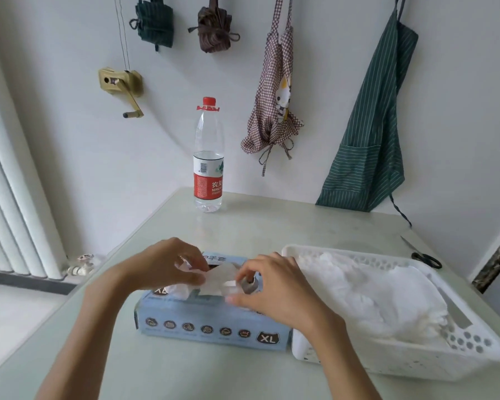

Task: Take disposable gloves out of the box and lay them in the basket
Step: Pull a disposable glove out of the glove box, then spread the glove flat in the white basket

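A light blue glove box (211, 321) marked XL lies on the table in front of me. Thin clear gloves bulge from its top slot. Both hands are over the box, pinching one clear glove (218, 280) between them. My left hand (162, 264) holds its left end. My right hand (272, 287) grips its right end with curled fingers. Right of the box stands a white perforated basket (459, 350) with a heap of clear gloves (373, 290) inside.
A water bottle (209, 157) with a red cap stands at the table's far edge. Black scissors (425, 256) lie behind the basket. Aprons and folded cloths hang on the wall. A radiator stands at the left.
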